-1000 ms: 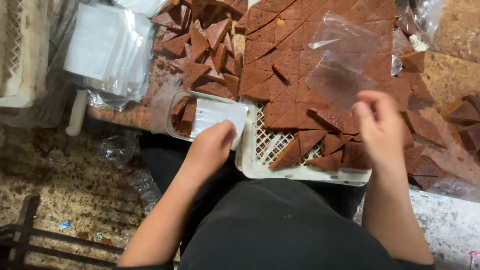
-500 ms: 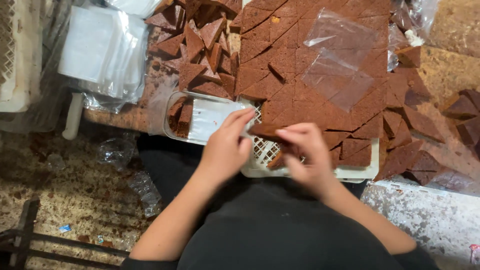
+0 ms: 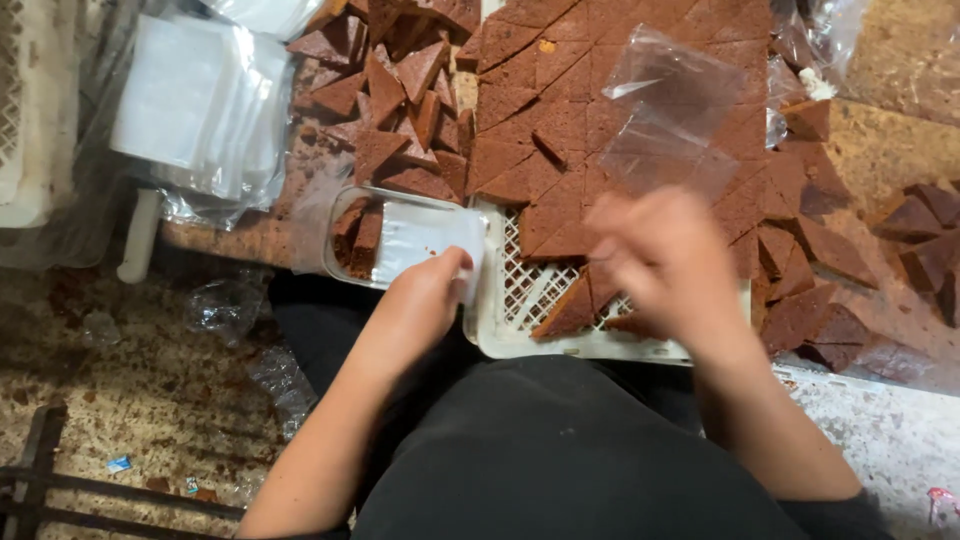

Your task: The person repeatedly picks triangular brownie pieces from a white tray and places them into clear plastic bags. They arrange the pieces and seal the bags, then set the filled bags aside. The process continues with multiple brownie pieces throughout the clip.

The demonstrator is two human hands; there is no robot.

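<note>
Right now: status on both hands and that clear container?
Left hand grips clear plastic container, brown pieces inside. Right hand blurred over white tray of brown triangular slices; grip unclear. Loose clear bag lies beyond.

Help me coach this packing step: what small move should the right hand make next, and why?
Probably lower the right hand onto a brown triangular piece on the white lattice tray. The hand hovers blurred above the pieces, apparently empty, while the left hand holds a clear container with pieces in its far end and room left.

Clear bags (image 3: 205,110); clear tub (image 3: 395,240)
</note>
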